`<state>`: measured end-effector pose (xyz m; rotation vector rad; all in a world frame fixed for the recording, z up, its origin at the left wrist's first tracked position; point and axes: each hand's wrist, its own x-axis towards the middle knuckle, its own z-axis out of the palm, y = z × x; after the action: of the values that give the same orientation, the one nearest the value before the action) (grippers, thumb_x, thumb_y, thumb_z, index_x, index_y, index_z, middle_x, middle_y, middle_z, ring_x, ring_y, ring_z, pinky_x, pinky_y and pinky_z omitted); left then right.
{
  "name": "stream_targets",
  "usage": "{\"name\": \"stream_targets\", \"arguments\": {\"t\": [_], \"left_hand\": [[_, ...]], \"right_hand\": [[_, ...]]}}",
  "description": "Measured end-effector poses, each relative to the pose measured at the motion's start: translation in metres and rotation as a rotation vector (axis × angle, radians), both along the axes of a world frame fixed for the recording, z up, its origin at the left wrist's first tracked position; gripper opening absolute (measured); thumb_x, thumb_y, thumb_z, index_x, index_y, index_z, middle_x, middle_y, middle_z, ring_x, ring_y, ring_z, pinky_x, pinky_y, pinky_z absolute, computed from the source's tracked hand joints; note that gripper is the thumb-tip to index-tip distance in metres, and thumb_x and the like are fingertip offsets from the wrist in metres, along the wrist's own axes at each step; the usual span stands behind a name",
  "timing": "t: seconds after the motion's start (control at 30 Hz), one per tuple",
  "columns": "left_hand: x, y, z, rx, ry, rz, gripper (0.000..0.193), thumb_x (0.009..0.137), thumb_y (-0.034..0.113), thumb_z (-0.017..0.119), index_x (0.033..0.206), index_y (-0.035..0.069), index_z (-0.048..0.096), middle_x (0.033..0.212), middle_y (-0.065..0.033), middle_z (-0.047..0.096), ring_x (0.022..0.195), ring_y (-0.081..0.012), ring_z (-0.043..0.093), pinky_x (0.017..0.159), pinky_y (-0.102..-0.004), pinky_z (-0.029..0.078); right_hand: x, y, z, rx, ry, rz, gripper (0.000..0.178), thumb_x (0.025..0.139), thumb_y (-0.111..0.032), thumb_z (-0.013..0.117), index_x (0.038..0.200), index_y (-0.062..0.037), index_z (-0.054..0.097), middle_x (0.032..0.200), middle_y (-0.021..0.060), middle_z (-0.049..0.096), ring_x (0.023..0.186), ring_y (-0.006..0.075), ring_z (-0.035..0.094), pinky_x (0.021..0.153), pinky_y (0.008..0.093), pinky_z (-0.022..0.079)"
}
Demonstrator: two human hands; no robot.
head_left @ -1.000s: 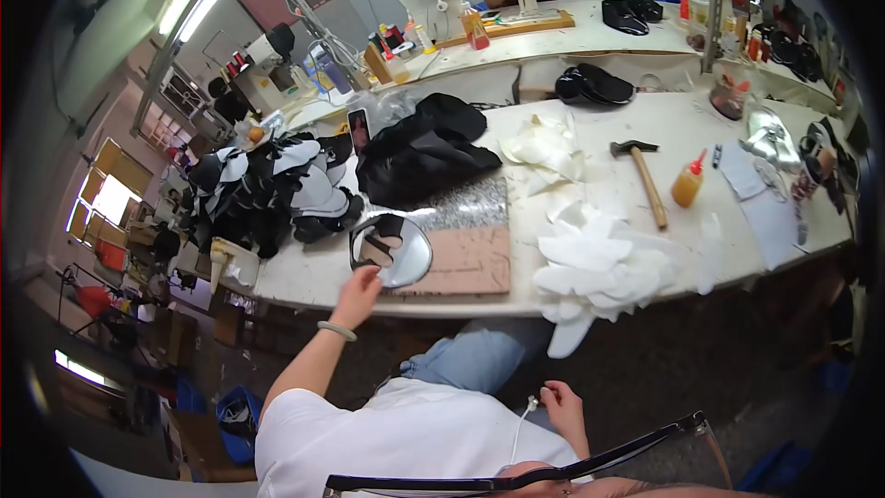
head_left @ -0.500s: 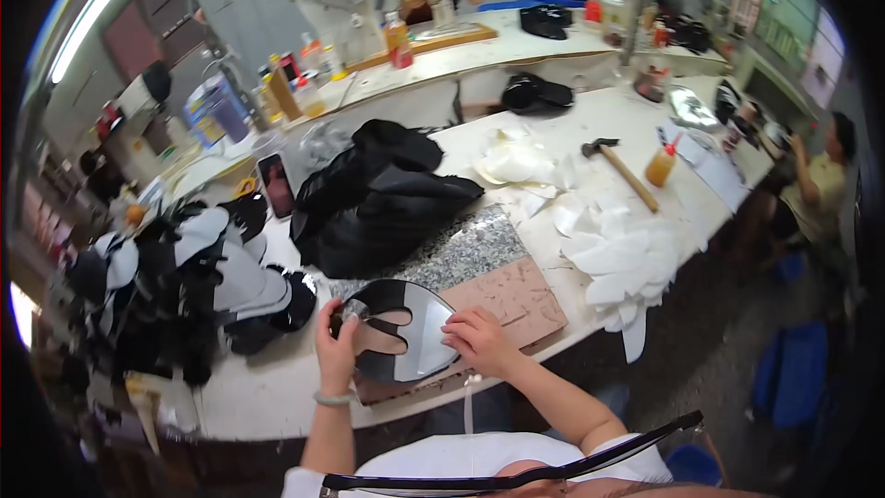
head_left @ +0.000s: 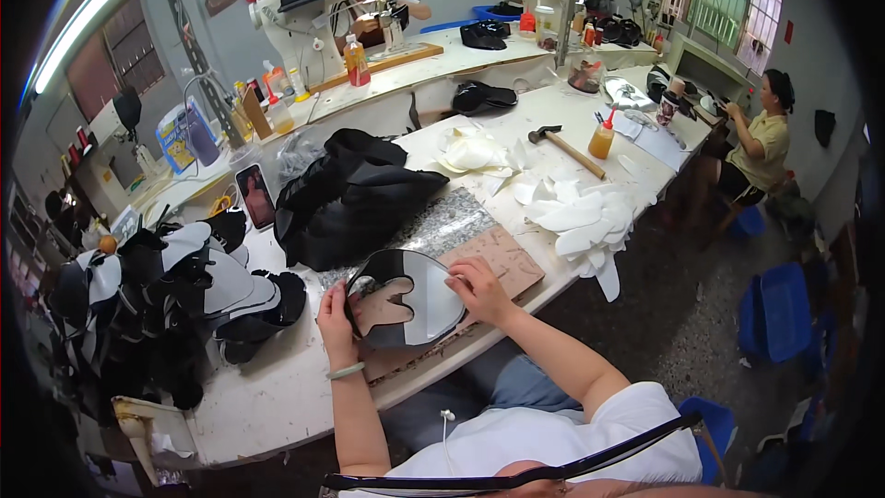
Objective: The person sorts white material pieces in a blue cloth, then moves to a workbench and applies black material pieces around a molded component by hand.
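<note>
Both forearms reach forward to a rounded black-and-white piece (head_left: 431, 300) over the left part of the pink board (head_left: 507, 263). The left hand (head_left: 337, 321), fingers nearly closed, grips its left rim; the right hand (head_left: 477, 288), turned inward, pinches its right edge. Beyond the board, rightward, a red-tipped bottle (head_left: 601, 142) contains amber liquid; farther beyond it, a clear jar (head_left: 586, 76) holds something dark, unclear.

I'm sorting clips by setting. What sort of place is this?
Likely a small sewing workshop, perhaps for shoes: a white sewing machine stands beyond the workbench, where a hammer and heaped white cut pieces lie.
</note>
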<state>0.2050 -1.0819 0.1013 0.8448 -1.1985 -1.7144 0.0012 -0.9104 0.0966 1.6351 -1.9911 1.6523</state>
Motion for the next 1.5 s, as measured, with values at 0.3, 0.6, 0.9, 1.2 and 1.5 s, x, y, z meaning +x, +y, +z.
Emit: {"name": "stream_targets", "arguments": {"t": [0.3,0.6,0.9,1.2,1.5], "left_hand": [[0.006,0.019,-0.002,-0.291,0.023,0.13,0.041,0.096,0.029,0.05,0.127,0.002,0.05,0.122,-0.0076,0.053,0.105,-0.0169,0.053,0.091,-0.0282,0.041],[0.047,0.175,0.075,-0.071,-0.5,-0.828,0.027,0.094,0.012,0.045,0.112,0.008,0.065,0.092,-0.0044,0.062,0.076,-0.0085,0.052,0.069,-0.0211,0.045],[0.048,0.215,0.047,0.496,-0.362,-0.714,0.029,0.095,0.021,0.054,0.112,-0.001,0.062,0.087,-0.0006,0.063,0.08,-0.0051,0.055,0.074,-0.0193,0.046],[0.013,0.198,0.058,0.277,-0.301,-0.835,0.011,0.087,0.005,0.061,0.096,-0.002,0.065,0.094,-0.0036,0.062,0.087,-0.0088,0.059,0.079,-0.023,0.047],[-0.015,0.134,0.084,0.084,0.051,-1.157,0.017,0.085,0.003,0.063,0.098,-0.009,0.063,0.101,-0.0135,0.061,0.091,-0.0187,0.06,0.079,-0.03,0.048]], "right_hand": [[0.002,0.004,0.004,-0.039,-0.129,0.086,0.012,0.082,-0.009,0.064,0.089,-0.0001,0.059,0.093,0.0127,0.059,0.089,0.0291,0.054,0.073,0.0352,0.046],[-0.012,0.012,0.002,-0.046,-0.239,0.171,0.004,0.084,-0.004,0.062,0.085,-0.0011,0.061,0.088,0.0098,0.06,0.081,0.0214,0.056,0.058,0.0271,0.047],[-0.01,0.011,0.005,0.018,-0.377,0.207,0.007,0.087,-0.008,0.061,0.085,-0.001,0.062,0.088,0.0069,0.06,0.073,0.0138,0.055,0.056,0.0229,0.044],[-0.012,0.007,-0.004,0.005,-0.308,0.197,0.005,0.085,-0.007,0.061,0.085,-0.0016,0.062,0.087,0.0107,0.061,0.08,0.0215,0.058,0.061,0.0283,0.049],[-0.016,0.015,-0.004,-0.078,-0.21,0.217,0.009,0.083,-0.01,0.064,0.082,-0.0023,0.06,0.085,0.0111,0.06,0.083,0.0287,0.055,0.075,0.0351,0.045]]}}
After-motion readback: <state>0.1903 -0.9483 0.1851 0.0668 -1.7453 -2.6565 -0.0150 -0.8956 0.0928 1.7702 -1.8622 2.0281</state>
